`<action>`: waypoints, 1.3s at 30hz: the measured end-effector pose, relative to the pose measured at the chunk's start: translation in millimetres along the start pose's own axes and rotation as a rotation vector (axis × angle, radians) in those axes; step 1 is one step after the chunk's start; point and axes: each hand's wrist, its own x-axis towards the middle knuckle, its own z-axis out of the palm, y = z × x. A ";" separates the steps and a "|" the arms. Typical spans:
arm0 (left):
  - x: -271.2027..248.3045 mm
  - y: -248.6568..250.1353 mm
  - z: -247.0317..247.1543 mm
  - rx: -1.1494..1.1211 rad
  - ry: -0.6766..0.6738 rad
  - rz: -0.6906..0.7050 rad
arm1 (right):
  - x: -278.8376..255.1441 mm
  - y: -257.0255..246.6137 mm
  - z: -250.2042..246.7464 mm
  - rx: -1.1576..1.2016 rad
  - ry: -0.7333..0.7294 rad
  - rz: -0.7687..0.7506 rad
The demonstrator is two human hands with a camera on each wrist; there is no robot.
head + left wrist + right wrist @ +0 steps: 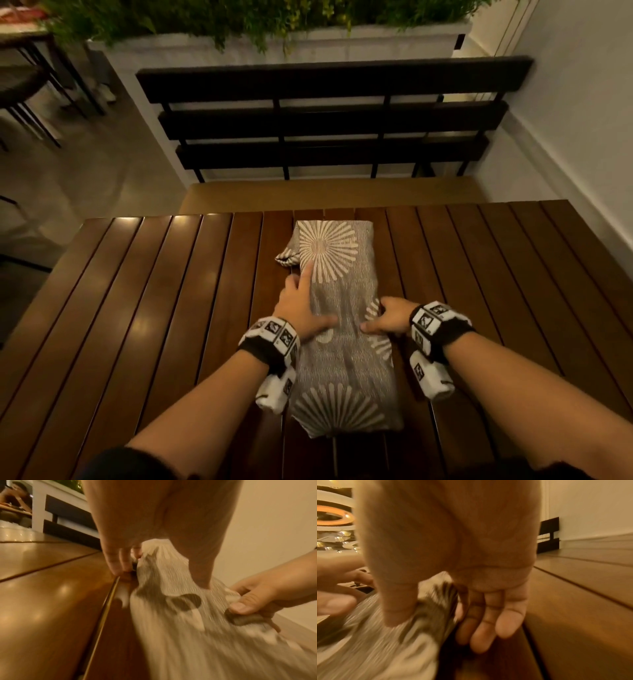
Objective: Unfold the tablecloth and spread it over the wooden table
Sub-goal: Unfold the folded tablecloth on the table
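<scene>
Fingers (510,622) of left hand (301,305) and right hand (390,317) pinching folded tablecloth (342,370) (grey weave, pale sunbursts), glossy slatted table (154,308).

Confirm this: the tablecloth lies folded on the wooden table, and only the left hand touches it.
Wrong: both hands touch it; the right hand pinches the right edge of the tablecloth, as the left wrist view shows. It does lie folded on the wooden table.
</scene>
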 end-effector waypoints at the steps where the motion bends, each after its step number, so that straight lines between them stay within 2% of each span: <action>1: 8.2 2.3 -7.6 -0.078 0.037 0.001 | 2.1 -2.1 -10.3 0.021 -0.011 0.011; 4: 30.8 12.3 -29.1 -0.332 0.092 -0.065 | 12.0 -8.6 -37.6 0.106 0.087 -0.040; 7: 55.4 18.6 -42.9 -0.553 0.040 -0.220 | 23.3 -16.8 -55.9 0.261 0.216 -0.098; 11: 90.0 19.2 -53.1 -0.826 -0.028 -0.462 | 39.5 -31.2 -72.9 0.629 0.216 -0.155; 15: 114.3 16.7 -52.9 -0.831 -0.023 -0.524 | 57.9 -42.0 -80.6 0.982 0.135 -0.139; 18: 124.7 20.3 -58.9 -0.743 -0.063 -0.447 | 71.3 -44.5 -86.2 1.124 0.057 -0.035; 21: 133.1 20.4 -57.0 -0.756 -0.137 -0.386 | 77.5 -46.4 -90.3 1.093 -0.116 0.059; 24: 125.2 22.3 -53.8 -0.770 -0.328 -0.454 | 76.8 -50.3 -87.0 0.995 -0.215 0.074; 26: 120.4 24.3 -55.6 -0.752 -0.396 -0.438 | 78.0 -50.3 -83.8 0.962 -0.155 0.016; 28: 116.4 26.8 -61.3 -0.768 -0.364 -0.347 | 77.1 -49.6 -83.3 1.025 -0.032 -0.099; 30: 118.5 25.8 -65.4 -0.805 -0.289 -0.265 | 71.5 -50.8 -85.0 1.065 0.051 -0.186; 31: 121.1 23.9 -65.6 -0.787 -0.208 -0.236 | 70.0 -50.1 -84.7 1.056 0.093 -0.207; 33: 125.0 14.5 -58.4 -0.651 -0.071 -0.246 | 69.3 -45.4 -80.5 0.925 0.206 -0.182; 34: 123.0 10.9 -55.2 -0.589 -0.046 -0.274 | 69.2 -42.1 -77.3 0.827 0.242 -0.154; 35: 121.7 6.8 -50.5 -0.574 -0.082 -0.319 | 66.9 -39.2 -73.5 0.742 0.255 -0.133; 37: 107.0 7.3 -44.8 -0.552 -0.243 -0.412 | 61.2 -34.9 -63.6 0.634 0.243 -0.098; 39: 88.4 13.2 -40.4 -0.449 -0.367 -0.396 | 57.5 -30.3 -51.6 0.525 0.265 -0.032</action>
